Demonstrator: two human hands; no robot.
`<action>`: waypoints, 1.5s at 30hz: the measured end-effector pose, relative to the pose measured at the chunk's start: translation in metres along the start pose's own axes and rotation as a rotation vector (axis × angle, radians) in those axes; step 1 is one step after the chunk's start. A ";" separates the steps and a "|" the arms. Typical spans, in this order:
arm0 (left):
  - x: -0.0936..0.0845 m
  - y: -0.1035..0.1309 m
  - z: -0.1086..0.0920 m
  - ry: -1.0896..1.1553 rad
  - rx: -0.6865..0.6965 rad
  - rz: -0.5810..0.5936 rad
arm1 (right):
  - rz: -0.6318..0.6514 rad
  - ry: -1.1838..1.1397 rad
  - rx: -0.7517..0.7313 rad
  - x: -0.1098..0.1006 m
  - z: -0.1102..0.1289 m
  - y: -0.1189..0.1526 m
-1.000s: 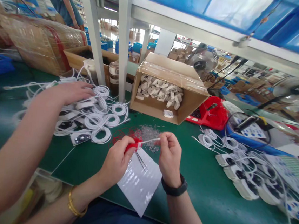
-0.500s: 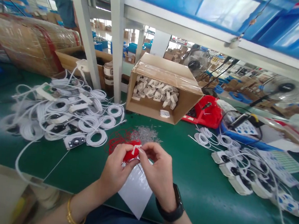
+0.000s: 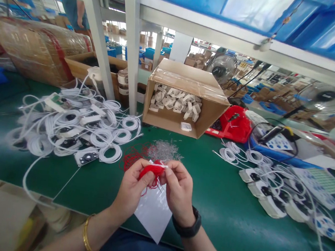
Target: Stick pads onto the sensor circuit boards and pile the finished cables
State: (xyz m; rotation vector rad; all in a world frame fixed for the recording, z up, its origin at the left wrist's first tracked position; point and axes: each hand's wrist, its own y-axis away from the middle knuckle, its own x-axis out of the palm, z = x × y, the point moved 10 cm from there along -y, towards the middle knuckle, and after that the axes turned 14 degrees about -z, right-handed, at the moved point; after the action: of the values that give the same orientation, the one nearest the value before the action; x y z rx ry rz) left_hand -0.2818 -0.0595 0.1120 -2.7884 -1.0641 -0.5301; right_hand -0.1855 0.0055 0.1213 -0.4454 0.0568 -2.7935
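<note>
A bundle of red cord (image 3: 152,172) is gripped in my left hand (image 3: 133,185), thumb in front of it. A white tie (image 3: 160,165) runs along the top of the bundle. My right hand (image 3: 179,188) pinches the tie's right end between thumb and fingers. Below the hands, a white sheet (image 3: 154,217) lies on the green table, its upper part covered by them. Just beyond are loose red cords (image 3: 133,156) and a heap of small clear pieces (image 3: 166,150), too small to name.
Coiled white cables (image 3: 67,123) with housings pile up at left. An open cardboard box (image 3: 189,78) of white parts stands ahead, beside a red bin (image 3: 237,126). White housings with cables (image 3: 267,194) lie at right. A shelf post (image 3: 133,51) rises ahead.
The red bundle has turned, showing more of its length and hanging loops below. The white tie now stretches rightward toward my right hand, which has shifted slightly away from the left.
</note>
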 end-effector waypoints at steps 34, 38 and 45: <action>0.040 0.008 0.085 0.276 -0.740 0.141 | -0.444 -0.226 0.020 -0.115 0.008 -0.022; 0.029 -0.017 0.092 0.191 -0.564 -0.045 | -0.310 0.128 0.028 -0.120 0.006 -0.005; 0.049 -0.048 0.112 0.134 -0.592 -0.070 | -0.387 -0.153 -0.141 -0.166 0.067 0.037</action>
State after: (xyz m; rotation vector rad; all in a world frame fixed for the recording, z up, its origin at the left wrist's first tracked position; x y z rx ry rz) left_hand -0.2479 0.0325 0.0243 -3.1365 -1.1244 -1.1958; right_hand -0.0041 0.0225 0.1322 -0.7781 0.1480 -3.1329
